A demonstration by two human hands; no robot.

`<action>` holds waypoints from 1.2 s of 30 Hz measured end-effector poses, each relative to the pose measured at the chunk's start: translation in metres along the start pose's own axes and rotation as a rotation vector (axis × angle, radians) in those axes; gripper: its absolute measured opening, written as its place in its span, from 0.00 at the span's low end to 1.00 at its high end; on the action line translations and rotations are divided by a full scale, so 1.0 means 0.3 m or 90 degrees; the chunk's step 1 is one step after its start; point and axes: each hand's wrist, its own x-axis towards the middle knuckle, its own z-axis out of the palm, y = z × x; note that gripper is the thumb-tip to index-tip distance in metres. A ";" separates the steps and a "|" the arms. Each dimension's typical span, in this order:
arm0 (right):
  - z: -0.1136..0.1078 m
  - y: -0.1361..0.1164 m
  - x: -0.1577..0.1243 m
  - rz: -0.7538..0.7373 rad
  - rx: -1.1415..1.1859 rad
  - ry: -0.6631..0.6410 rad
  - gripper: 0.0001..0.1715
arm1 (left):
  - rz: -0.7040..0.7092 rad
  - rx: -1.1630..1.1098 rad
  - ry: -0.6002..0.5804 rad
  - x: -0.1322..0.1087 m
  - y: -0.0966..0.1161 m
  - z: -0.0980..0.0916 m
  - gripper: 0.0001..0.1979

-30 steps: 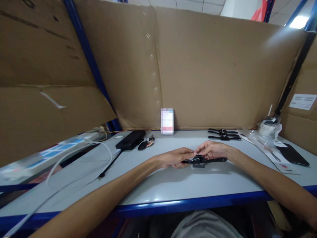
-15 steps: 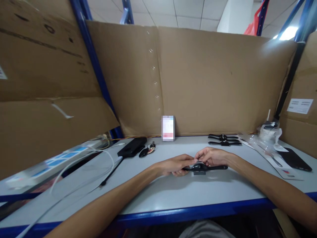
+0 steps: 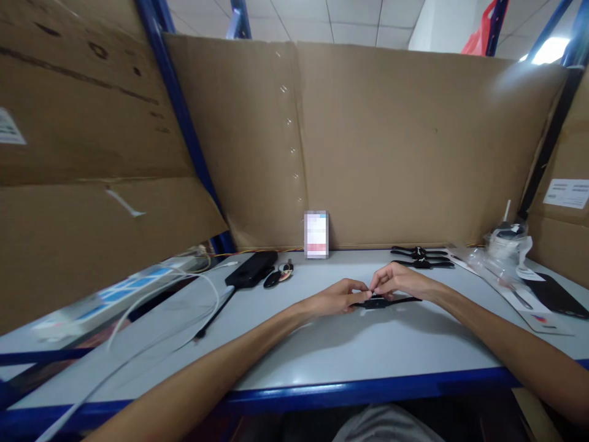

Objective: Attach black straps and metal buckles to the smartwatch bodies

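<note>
A black wristband device (image 3: 389, 301) lies flat on the grey table (image 3: 350, 350) between my hands. My left hand (image 3: 338, 296) pinches its left end with closed fingers. My right hand (image 3: 398, 279) curls over its middle, fingertips pressed on the small body. Both forearms reach in from the near edge.
Two more black wristbands (image 3: 421, 258) lie at the back right. Clear plastic bags and a white roll (image 3: 504, 245) sit at far right beside a black phone (image 3: 556, 294). A black pouch (image 3: 251, 270), keys (image 3: 278, 276) and a white cable (image 3: 184, 307) lie left. Cardboard walls surround the table.
The wristband has been lowered flat onto the table, and both hands closed in over its middle. The view shifted slightly right.
</note>
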 end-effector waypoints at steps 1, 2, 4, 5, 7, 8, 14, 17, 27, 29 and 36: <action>0.002 -0.004 -0.002 -0.023 -0.036 0.005 0.09 | 0.008 0.017 0.007 0.002 0.001 0.002 0.35; 0.004 -0.009 -0.004 -0.043 -0.066 0.009 0.09 | 0.014 0.030 0.010 0.003 0.002 0.003 0.35; 0.007 -0.017 -0.009 -0.071 -0.112 0.012 0.10 | 0.027 0.049 0.019 0.006 0.000 0.003 0.35; 0.008 -0.020 -0.012 -0.084 -0.134 0.016 0.10 | 0.028 0.059 0.026 0.008 -0.002 0.002 0.35; 0.010 -0.022 -0.016 -0.106 -0.183 0.032 0.12 | 0.024 0.075 0.041 0.013 -0.011 0.001 0.34; 0.011 -0.022 -0.017 -0.114 -0.209 0.040 0.13 | 0.022 0.084 0.045 0.016 -0.018 0.001 0.34; 0.015 -0.016 -0.017 -0.111 -0.285 0.035 0.14 | 0.050 0.150 0.070 0.032 -0.057 0.006 0.28; 0.018 -0.025 -0.023 -0.120 -0.339 0.034 0.14 | 0.071 0.200 0.093 0.029 -0.058 0.011 0.24; 0.047 -0.016 -0.028 -0.236 -0.537 0.060 0.16 | 0.100 0.335 0.157 0.019 -0.055 0.023 0.18; 0.049 -0.019 -0.032 -0.231 -0.560 0.062 0.15 | 0.105 0.344 0.156 0.020 -0.058 0.022 0.18; 0.063 -0.015 -0.031 -0.233 -0.609 0.100 0.09 | 0.108 0.364 0.169 0.026 -0.070 0.027 0.19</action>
